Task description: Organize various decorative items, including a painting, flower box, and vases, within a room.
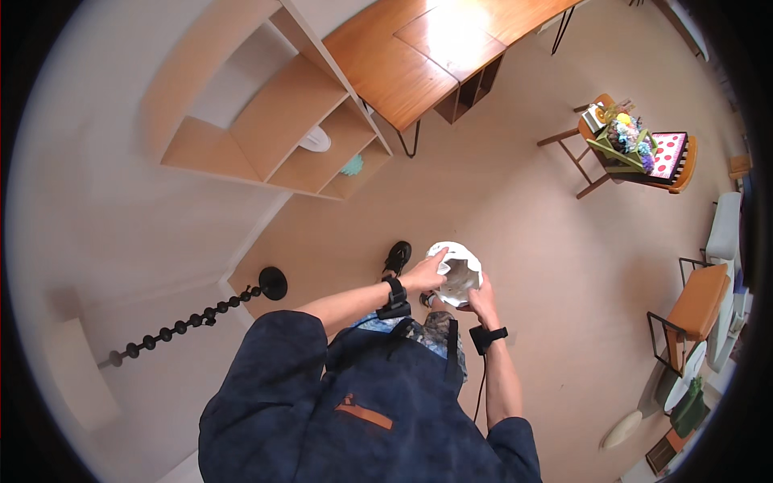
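Note:
A white bag [468, 249], apparently plastic, hangs in front of my legs with its round mouth facing up. Its greyish inside shows, but I cannot make out any contents. My left hand [424, 275] grips the left side of the rim, index finger stretched along the edge. At the lower right of the rim, my right hand [483, 300] pinches the bag with the thumb at the opening. Both wrists wear black straps with small boxes. The outer underside of the bag is hidden.
A light wooden shelf unit [290, 108] and wooden desk [386, 66] stand ahead. On the right, a chair [686, 175] carries flowers in a green crate [616, 156]; an orange-seated armchair [700, 302] is behind. A black beaded stand [273, 284] rises at left.

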{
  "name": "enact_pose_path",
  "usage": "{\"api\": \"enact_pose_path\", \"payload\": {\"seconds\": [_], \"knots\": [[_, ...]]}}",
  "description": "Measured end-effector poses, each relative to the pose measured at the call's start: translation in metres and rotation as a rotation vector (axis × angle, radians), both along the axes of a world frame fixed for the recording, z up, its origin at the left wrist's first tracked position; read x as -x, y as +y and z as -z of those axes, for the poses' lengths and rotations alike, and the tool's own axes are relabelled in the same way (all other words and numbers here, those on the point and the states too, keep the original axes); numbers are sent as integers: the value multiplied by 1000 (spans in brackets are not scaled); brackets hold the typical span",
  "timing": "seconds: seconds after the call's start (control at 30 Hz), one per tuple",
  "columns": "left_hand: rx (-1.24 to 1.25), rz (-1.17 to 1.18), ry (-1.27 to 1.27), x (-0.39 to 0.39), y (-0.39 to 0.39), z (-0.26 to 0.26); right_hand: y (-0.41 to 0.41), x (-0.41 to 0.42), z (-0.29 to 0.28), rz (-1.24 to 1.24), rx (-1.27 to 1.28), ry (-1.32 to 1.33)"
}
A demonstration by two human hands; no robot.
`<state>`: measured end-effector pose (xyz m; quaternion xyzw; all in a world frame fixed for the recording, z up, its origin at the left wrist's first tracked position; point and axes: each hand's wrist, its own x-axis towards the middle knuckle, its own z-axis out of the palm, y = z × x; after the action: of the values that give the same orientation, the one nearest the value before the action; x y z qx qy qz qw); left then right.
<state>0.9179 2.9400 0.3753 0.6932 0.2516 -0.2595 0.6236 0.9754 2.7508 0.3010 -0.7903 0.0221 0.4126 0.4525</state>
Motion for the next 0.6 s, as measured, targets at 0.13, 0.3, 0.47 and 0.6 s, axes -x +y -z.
{"api": "enact_pose_path", "payload": {"seconds": [0.13,0.3,0.47,0.6], "knots": [[156,19,58,2,106,61,-4,11,30,109,5,121],[-432,-632,95,6,294,135,3,22,28,424,23,252],[-1393,-809,-278,8,396,173,-24,30,67,670,1,317],[-1516,-817,-172,-23,409,158,-37,23,84,885,-33,453]]}}
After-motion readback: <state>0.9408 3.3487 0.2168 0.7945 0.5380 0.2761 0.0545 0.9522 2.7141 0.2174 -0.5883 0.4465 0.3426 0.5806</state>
